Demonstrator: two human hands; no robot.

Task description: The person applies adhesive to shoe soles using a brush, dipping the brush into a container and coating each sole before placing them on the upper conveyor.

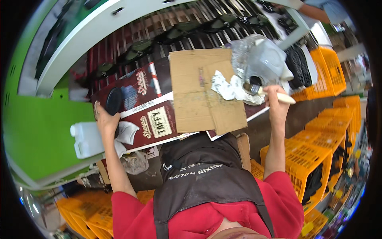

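My left hand (106,119) grips a black sole-shaped piece (114,100), which stands up above the maroon printed cardboard (145,119). My right hand (276,97) is closed round the cream handle of a paintbrush (285,98). The brush's bristles point left, down at a container wrapped in white and clear plastic (254,100), whose inside I cannot make out. Crumpled white tissue (225,85) lies beside the bristles, on a sheet of brown cardboard (189,91). Close by my left wrist are a white plastic jug (87,139) and a white cloth (127,132).
Beyond the cardboard runs a slatted roller conveyor (163,47) carrying several dark shoe parts (181,32) under a pale frame (75,47). A clear plastic jug (266,61) and black soles (297,65) sit at right. Orange crates (306,155) stand around me. Another person's arm (314,12) shows far right.
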